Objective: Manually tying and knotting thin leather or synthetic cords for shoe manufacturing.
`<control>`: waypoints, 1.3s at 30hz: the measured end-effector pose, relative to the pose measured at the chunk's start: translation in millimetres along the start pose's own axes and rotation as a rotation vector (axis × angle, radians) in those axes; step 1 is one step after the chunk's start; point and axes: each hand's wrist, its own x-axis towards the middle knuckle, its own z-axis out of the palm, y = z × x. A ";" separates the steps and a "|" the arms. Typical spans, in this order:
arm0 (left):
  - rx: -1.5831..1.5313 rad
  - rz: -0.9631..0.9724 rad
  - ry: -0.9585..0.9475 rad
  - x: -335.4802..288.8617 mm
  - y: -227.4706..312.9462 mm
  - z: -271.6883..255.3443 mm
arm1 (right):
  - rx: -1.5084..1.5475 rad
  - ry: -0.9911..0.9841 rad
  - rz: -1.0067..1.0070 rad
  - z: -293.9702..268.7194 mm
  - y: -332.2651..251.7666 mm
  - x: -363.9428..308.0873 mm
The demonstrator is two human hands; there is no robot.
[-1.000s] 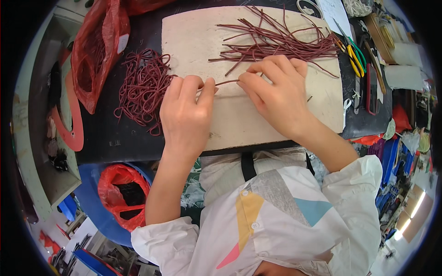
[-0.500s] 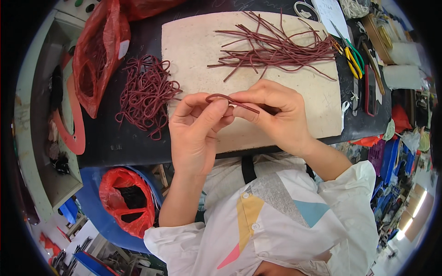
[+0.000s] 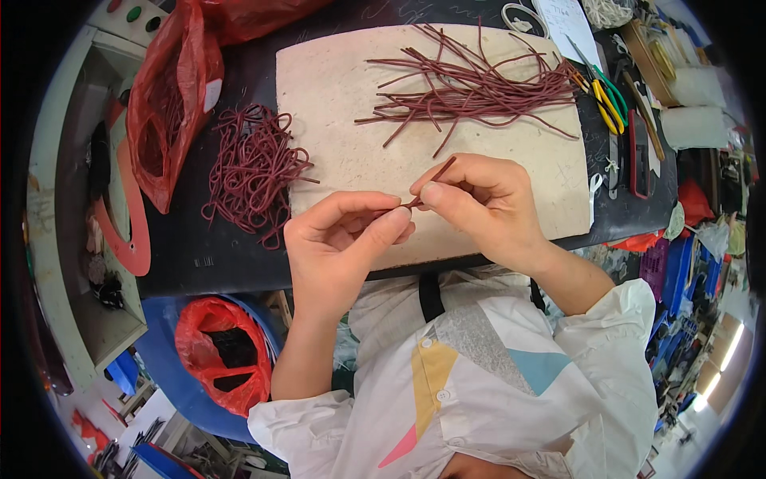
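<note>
Over the near edge of a pale board (image 3: 335, 64), both my hands pinch one dark red cord (image 3: 443, 171). My left hand (image 3: 335, 247) is closed, thumb against fingertips, with part of the cord between them. Beside it, almost touching, my right hand (image 3: 487, 203) grips the cord near one end, which sticks up past the fingers. Much of the cord is hidden in the fingers. A bundle of straighter red cords (image 3: 479, 92) lies across the far part of the board. Left of the board sits a tangled heap of looped red cords (image 3: 254, 168).
A red plastic bag (image 3: 171, 112) stands at the far left of the black table (image 3: 191, 259). Yellow-handled pliers (image 3: 608, 108), green-handled scissors (image 3: 613, 92) and a red-edged tool (image 3: 638, 156) lie at the right. Below the table's left edge is a blue bin (image 3: 155, 335) with a red liner.
The cord's free end has swung from pointing down right to pointing up right. My left hand has lowered slightly, and my right hand has turned its grip on the cord.
</note>
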 end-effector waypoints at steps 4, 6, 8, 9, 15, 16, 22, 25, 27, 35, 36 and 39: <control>0.115 0.107 0.158 -3.4 2.8 -1.7 | -0.554 -0.149 -0.301 -11.0 -4.4 1.7; 0.089 0.112 0.178 -2.3 2.8 -3.7 | -0.782 -0.205 -0.365 -18.1 -8.8 -0.8; 0.012 0.091 0.194 -1.3 -0.9 -4.3 | -0.587 -0.269 -0.169 -18.8 -12.1 -2.1; -0.042 0.088 0.209 -0.2 -4.9 -4.3 | -0.276 -0.297 0.056 -17.3 -13.5 -3.2; -0.006 0.125 0.171 -7.0 -16.9 7.4 | 0.505 -0.101 0.342 -8.2 -12.1 3.6; 0.008 0.138 0.151 -7.9 -18.7 7.9 | 0.561 -0.047 0.326 -4.9 -10.8 4.0; -0.012 0.148 0.087 -6.8 -19.6 4.8 | 1.062 -0.107 0.528 -5.7 -5.8 0.4; -0.156 0.115 0.122 -4.3 -23.3 5.4 | 1.064 -0.139 0.559 -7.2 -12.5 -1.7; -0.020 0.234 0.105 -6.6 -26.5 7.7 | 0.873 -0.014 0.449 0.4 -7.3 -0.2; 0.090 0.128 0.150 -6.3 -20.4 7.3 | 0.020 0.115 -0.104 3.0 11.5 -1.7; 0.158 0.122 0.091 -6.2 -19.7 7.3 | -0.075 0.121 -0.178 -2.2 3.7 4.1; 0.346 0.101 -0.037 -9.1 -17.3 11.0 | -0.047 -0.036 -0.037 -8.7 -16.5 16.4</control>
